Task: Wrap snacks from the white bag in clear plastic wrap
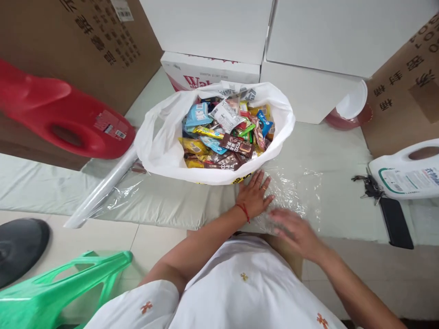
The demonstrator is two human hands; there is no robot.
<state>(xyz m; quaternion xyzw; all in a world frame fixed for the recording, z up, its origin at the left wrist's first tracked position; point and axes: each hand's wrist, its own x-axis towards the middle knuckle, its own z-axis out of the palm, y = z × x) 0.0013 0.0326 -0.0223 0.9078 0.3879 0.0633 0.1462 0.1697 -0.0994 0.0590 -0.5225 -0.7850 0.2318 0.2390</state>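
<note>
Left hand spread on clear film, right hand loose, blurred, "COCOA" packet in white bag

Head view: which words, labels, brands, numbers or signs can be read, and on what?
"COCOA": brown snack wrapper in the white plastic bag.
"Wa", rest hidden: white cardboard box with red lettering.
"温馨提示": brown cardboard carton at picture left.
"密封桶": brown cardboard carton at picture right.
Too small or blurred to read: labels on the red plastic jug and white plastic jug, most other wrappers, remaining carton print.
</note>
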